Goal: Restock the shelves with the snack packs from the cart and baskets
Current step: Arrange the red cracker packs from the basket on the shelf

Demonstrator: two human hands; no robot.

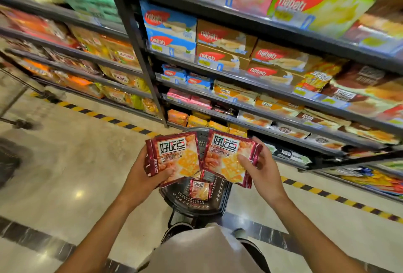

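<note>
You have a dark-red glossy foil snack pack [174, 159] gripped in your left hand [144, 174] and a matching second pack [229, 159] pinched in your right hand [259, 170], both held just above the dark plastic mesh basket [220, 196] on the floor, where one more small pack [199, 190] lies. They look light, crinkly and slippery with brittle crackers inside, so hold them by the edges and don't squeeze. Beyond, the dark metal shelves [239, 102] are crowded with biscuit packs, leaving tight gaps.

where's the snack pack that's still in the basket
In the head view, the small red snack pack lies inside the dark plastic basket on the floor, low centre, below the two packs held up.
</note>
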